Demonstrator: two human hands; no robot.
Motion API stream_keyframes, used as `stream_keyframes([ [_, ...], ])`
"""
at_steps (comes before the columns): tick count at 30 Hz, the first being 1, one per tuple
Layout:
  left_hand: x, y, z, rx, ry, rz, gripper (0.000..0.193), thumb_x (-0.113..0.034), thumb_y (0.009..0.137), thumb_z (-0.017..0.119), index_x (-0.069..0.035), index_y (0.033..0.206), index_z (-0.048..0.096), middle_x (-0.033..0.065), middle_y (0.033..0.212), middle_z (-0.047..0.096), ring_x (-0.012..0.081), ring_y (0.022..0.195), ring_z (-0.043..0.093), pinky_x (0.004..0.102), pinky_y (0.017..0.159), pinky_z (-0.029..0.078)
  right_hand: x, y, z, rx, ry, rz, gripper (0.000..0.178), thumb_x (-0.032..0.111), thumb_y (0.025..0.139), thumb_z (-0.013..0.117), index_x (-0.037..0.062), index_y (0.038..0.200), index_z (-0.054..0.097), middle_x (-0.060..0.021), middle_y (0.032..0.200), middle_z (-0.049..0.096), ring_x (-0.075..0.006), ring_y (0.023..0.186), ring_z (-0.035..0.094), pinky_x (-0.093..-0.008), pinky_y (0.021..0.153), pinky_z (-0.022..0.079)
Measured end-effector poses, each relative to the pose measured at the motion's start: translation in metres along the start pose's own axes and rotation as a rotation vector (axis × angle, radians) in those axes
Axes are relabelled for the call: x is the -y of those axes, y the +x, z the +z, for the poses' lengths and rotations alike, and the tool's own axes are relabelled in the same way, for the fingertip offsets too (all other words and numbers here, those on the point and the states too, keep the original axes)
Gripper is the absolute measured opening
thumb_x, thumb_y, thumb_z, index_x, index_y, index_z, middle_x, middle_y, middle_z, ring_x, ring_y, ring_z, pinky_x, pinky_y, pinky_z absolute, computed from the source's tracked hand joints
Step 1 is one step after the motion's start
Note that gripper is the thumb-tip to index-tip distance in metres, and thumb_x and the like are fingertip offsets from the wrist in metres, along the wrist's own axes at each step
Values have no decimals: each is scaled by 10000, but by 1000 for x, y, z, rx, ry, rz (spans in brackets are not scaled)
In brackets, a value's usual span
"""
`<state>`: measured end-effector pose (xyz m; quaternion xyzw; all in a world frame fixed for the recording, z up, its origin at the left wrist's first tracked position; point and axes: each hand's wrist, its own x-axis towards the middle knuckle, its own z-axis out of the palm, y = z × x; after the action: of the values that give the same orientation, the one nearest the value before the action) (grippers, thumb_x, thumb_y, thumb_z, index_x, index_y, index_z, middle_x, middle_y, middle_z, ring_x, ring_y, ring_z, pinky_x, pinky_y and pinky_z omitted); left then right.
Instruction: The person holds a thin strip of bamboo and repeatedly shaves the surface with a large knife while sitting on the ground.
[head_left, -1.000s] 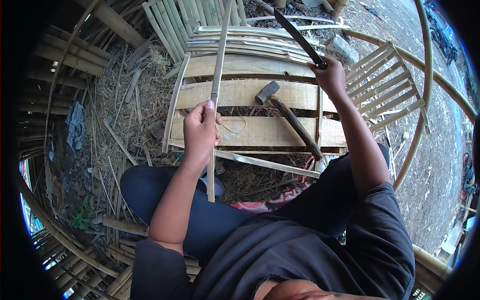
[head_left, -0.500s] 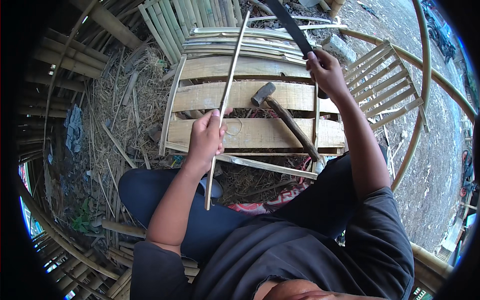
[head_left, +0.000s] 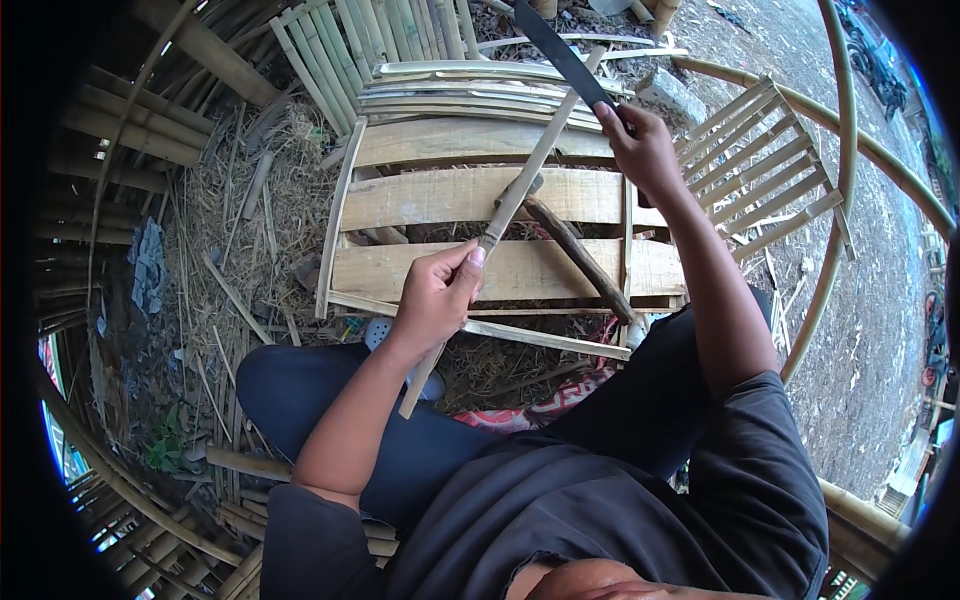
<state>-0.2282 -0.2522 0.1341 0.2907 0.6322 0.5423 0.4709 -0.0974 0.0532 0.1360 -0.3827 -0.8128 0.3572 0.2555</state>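
My left hand (head_left: 438,298) is closed round a long, thin bamboo strip (head_left: 533,163), which slants from my left thigh up toward the far right. In my right hand (head_left: 645,150) is the handle of a machete; its dark blade (head_left: 562,60) points up and to the left. The strip's far end lies close to the blade; whether they touch I cannot tell. Below both hands stands a low bench of pale wooden planks (head_left: 400,202). A hammer (head_left: 575,250) rests on it, its head partly hidden behind the strip.
Several split bamboo strips (head_left: 480,92) lie along the bench's far edge. A slatted bamboo frame (head_left: 765,165) is at the right, near a concrete block (head_left: 672,95). Straw and scraps (head_left: 270,190) cover the ground at left. Curved bamboo poles (head_left: 845,130) rise at right.
The strip has tilted to the right and turned its broad face up, its far end now near the blade. My right hand and the machete have shifted slightly left.
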Motion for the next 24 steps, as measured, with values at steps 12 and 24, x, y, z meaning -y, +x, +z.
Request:
stream_keyframes([
  [12,-27,-11,-2,36,-134,-147,442,-382,1100,463,-44,1333,626,-69,661,419,-15,430,377,169,369,328,30,-16,5,168,18,9,507,474,1020,600,-2,873,692,-93,599,565,-171,553,497,-381,559,425],
  [24,-25,-9,-6,15,-218,-230,434,-373,1099,470,-33,1326,614,-71,661,418,-18,427,364,163,347,323,39,-40,33,265,-109,-56,473,454,1029,582,10,957,726,-118,648,617,-214,591,545,-403,604,454],
])
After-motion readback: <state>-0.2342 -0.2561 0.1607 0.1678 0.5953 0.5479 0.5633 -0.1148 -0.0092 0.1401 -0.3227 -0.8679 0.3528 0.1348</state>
